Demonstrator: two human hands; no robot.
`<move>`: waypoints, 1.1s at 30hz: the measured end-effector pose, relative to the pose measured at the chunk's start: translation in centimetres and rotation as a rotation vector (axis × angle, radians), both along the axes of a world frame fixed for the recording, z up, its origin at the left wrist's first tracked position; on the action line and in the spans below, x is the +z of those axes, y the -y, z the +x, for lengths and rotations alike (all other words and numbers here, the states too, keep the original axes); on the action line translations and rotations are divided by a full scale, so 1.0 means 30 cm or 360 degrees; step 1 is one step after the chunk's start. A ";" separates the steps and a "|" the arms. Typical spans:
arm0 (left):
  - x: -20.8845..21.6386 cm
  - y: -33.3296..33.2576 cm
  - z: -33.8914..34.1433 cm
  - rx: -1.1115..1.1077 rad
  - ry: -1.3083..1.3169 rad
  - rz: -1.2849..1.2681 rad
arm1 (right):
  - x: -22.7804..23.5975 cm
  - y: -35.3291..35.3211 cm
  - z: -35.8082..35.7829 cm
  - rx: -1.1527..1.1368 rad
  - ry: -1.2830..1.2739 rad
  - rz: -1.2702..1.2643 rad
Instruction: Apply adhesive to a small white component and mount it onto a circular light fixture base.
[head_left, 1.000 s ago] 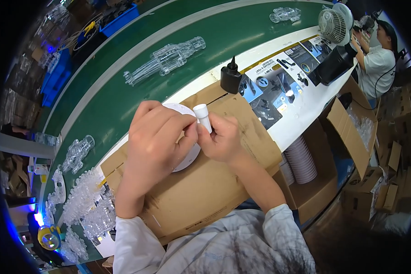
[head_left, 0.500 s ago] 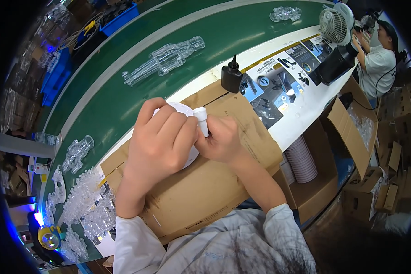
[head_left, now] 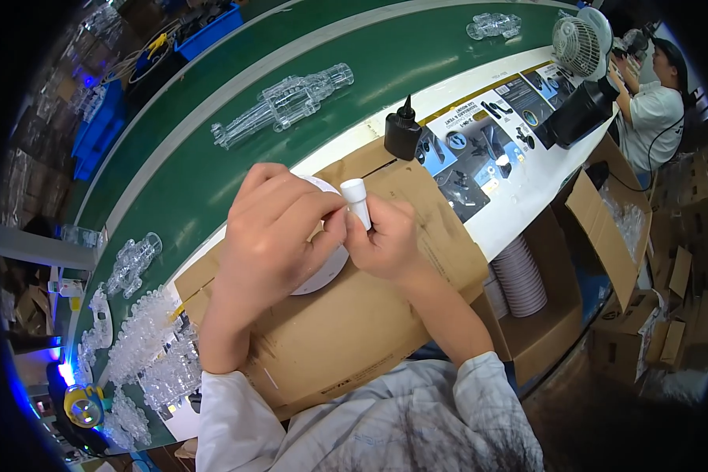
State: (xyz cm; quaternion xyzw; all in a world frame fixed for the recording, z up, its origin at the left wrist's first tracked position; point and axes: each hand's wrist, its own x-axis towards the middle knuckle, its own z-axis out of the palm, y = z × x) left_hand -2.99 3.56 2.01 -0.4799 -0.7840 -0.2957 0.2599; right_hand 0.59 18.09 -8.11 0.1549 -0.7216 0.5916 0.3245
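My right hand (head_left: 384, 240) is closed round a small white plastic tube with a wider rim (head_left: 355, 198), which stands up tilted between thumb and fingers. Just left of it, my left hand (head_left: 279, 228) has thumb and fingertips pinched together close to the right thumb; whatever they hold is hidden. Beneath the left hand, a round white disc (head_left: 319, 281) lies on a flattened brown cardboard sheet (head_left: 346, 330), partly covered by the fingers. Beyond the right hand stands a black bottle with a pointed nozzle (head_left: 403, 138).
A green conveyor belt (head_left: 189, 189) curves past, carrying clear plastic parts (head_left: 283, 102). More clear parts (head_left: 149, 346) are heaped at left. Printed sheets (head_left: 480, 149) and a fan (head_left: 576, 43) are at right. Below stands an open carton (head_left: 543, 338) with stacked discs (head_left: 519, 275). Another person (head_left: 653, 110) sits far right.
The white tube has tipped and shows more of its length and rim. My left fingers have shifted from a curled grip to a pinch beside it, uncovering more of the disc.
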 end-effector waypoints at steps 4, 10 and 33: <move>-0.013 -0.012 0.008 -0.0007 -0.0058 -0.0068 | -0.005 0.004 -0.009 -0.0051 -0.0093 0.0010; -0.031 -0.017 0.017 0.0117 -0.0203 -0.0173 | -0.029 -0.014 -0.016 -0.0203 -0.0249 0.0349; 0.000 -0.026 0.032 0.0086 0.0235 0.0017 | -0.033 -0.035 -0.021 -0.0297 -0.0236 0.0287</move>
